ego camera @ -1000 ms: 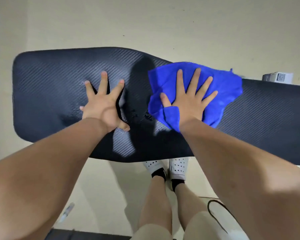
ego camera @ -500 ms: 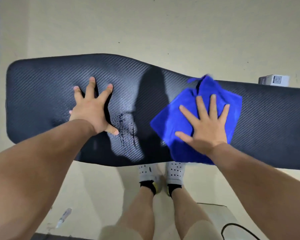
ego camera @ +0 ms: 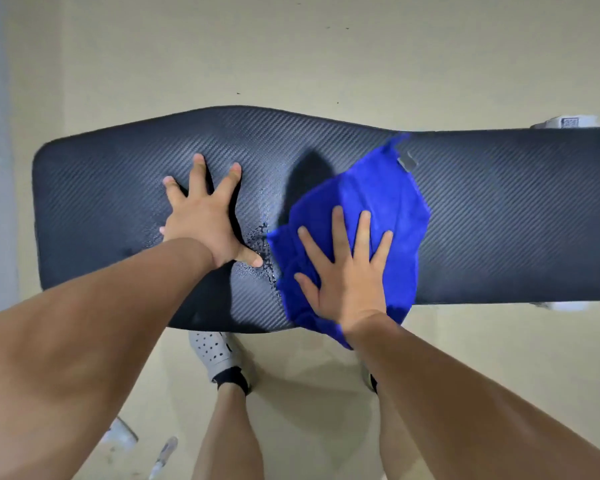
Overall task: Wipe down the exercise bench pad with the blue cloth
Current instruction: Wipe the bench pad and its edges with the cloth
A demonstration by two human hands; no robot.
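A long black bench pad with a woven texture stretches across the view from left to right. The blue cloth lies spread on its middle, its lower corner hanging over the near edge. My right hand presses flat on the cloth with fingers spread. My left hand rests flat on the bare pad to the left of the cloth, fingers splayed. Wet droplets glisten on the pad between my two hands.
Pale floor surrounds the bench. My legs and a white perforated shoe stand just below the pad's near edge. A small white box shows behind the pad at the far right. Small light objects lie on the floor at lower left.
My right hand has slid the cloth left and toward the near edge, close to the wet patch. My left hand stays planted on the pad.
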